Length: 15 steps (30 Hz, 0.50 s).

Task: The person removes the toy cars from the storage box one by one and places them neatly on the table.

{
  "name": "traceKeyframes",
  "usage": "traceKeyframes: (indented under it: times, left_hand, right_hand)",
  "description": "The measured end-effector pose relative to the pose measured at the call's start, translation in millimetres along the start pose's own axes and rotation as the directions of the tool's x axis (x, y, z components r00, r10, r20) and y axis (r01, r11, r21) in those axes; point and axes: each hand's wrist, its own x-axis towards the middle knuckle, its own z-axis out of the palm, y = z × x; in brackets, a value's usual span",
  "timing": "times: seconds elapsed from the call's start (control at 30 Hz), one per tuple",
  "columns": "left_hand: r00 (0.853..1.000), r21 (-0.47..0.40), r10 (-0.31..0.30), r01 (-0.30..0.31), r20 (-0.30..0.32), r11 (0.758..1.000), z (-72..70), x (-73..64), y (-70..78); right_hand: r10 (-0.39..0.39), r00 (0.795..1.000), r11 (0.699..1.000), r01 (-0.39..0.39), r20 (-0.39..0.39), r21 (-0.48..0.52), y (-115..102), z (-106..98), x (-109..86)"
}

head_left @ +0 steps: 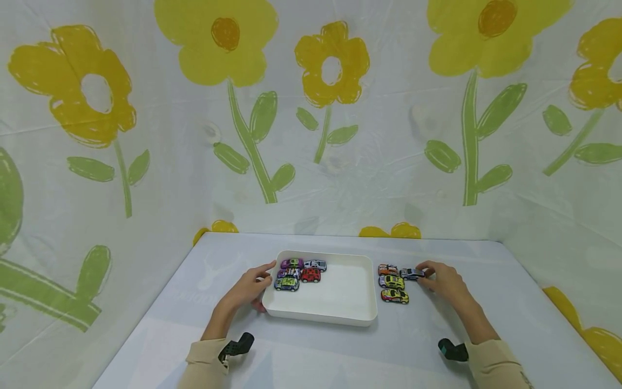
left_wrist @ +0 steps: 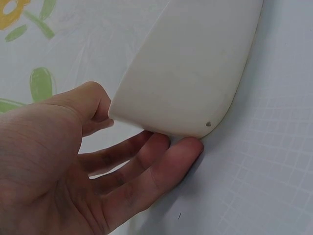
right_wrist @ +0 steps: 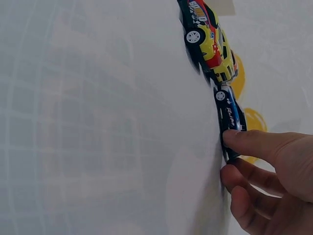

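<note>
A shallow white tray lies on the table, with several toy cars at its left end, among them a red car and a green car. My left hand holds the tray's left end; in the left wrist view its fingertips touch the outer wall, the thumb at the rim. Right of the tray, my right hand pinches a dark blue-and-silver toy car between thumb and fingers. Beside that car stand an orange car, a yellow-and-purple car and a yellow-and-red car.
The pale table meets a flower-printed curtain at the back and sides. Dark wrist devices sit by the beige cuffs. Inside the tray, the bare floor stretches right of the cars.
</note>
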Motion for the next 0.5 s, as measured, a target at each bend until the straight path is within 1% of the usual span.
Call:
traceKeyframes:
  times: [0.27, 0.5]
  left_hand:
    - [0.999, 0.033, 0.020, -0.020, -0.027, 0.999, 0.2, 0.2, -0.6]
    - [0.999, 0.027, 0.002, -0.001, -0.041, 1.000, 1.6, 1.9, -1.2]
  right_hand:
    - [-0.013, 1.000, 1.000, 0.013, -0.015, 0.002, 0.1, 0.1, -2.3]
    - [0.008, 1.000, 1.000, -0.008, -0.012, -0.006, -3.2, 1.0, -4.6]
